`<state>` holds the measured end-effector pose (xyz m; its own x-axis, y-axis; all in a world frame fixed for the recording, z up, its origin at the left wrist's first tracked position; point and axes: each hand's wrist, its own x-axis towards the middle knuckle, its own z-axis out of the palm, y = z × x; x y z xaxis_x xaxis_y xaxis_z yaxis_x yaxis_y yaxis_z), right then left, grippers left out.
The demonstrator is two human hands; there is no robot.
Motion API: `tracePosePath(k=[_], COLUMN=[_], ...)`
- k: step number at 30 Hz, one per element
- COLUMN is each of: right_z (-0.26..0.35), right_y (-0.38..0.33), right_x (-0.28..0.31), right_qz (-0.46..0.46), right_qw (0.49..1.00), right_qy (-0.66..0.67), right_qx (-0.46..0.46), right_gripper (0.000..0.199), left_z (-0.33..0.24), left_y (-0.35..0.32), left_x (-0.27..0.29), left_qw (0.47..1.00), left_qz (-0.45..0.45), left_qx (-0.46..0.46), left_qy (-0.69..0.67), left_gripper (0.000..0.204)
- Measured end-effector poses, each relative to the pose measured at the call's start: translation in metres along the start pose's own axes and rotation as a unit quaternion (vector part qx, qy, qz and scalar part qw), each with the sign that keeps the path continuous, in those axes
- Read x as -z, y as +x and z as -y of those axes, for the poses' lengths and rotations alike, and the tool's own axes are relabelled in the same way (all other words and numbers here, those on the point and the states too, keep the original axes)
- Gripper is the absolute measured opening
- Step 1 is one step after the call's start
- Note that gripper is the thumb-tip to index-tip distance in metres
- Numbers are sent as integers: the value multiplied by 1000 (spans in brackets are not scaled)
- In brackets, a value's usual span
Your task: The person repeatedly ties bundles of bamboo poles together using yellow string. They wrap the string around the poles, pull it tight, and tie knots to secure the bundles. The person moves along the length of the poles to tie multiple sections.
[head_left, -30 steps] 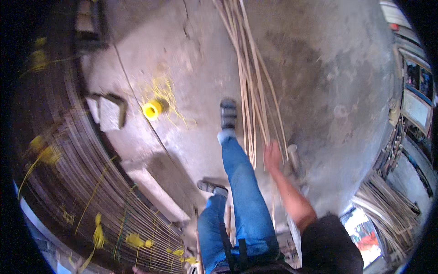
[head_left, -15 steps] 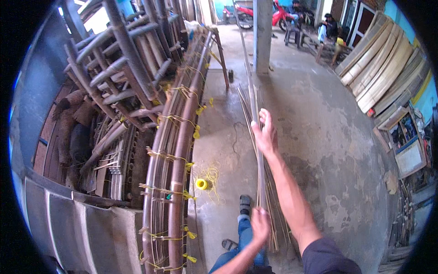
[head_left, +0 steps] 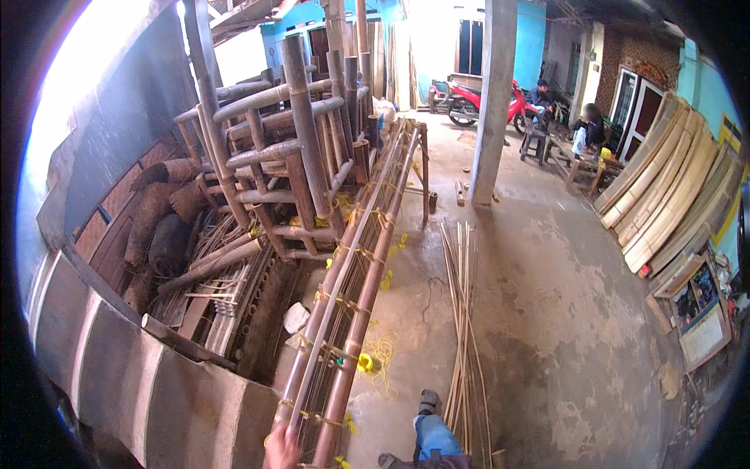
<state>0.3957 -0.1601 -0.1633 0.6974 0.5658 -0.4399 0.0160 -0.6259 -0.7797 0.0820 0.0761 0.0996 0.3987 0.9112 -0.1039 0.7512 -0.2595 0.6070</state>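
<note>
At the lower edge my left hand is closed round the near end of a long, thin bamboo strip. The strip runs away from me along the top of a long bamboo rack, between its two thick brown poles. Many thin slats lie between these poles, tied at intervals with yellow cord. The fingers are partly cut off by the picture's edge. My right hand is out of view.
Loose thin bamboo strips lie on the concrete floor right of the rack. A yellow cord roll sits beside it. Bamboo framework stands left, a concrete pillar ahead. Split bamboo panels lean at right; people sit far back.
The long strip has moved left from in front of me onto the rack. My left hand has gone left with it, and my right hand has left the view. The view has shifted.
</note>
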Motion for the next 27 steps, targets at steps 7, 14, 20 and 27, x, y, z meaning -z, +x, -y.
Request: tracePosePath(k=[7,14,20,27], right_z=[4,-164,98,350], right_y=[126,218,541,662], right_x=[27,108,305,413], right_qz=[-1,175,-150,-104], right_qw=[993,947,967,942], right_qy=[98,-269,-143,166], right_qx=[-70,-8,146,273], right_gripper=[17,16,23,14], left_z=[-19,-194,-409,-458], left_y=[-6,213,320,433], left_x=[29,-82,-158,-211], left_qw=[986,993,954,977], left_qz=[5,-47,184,161], left_qx=[93,-98,-214,-130], left_qy=[140,-49,-104,-54], left_gripper=[25,14,16,14])
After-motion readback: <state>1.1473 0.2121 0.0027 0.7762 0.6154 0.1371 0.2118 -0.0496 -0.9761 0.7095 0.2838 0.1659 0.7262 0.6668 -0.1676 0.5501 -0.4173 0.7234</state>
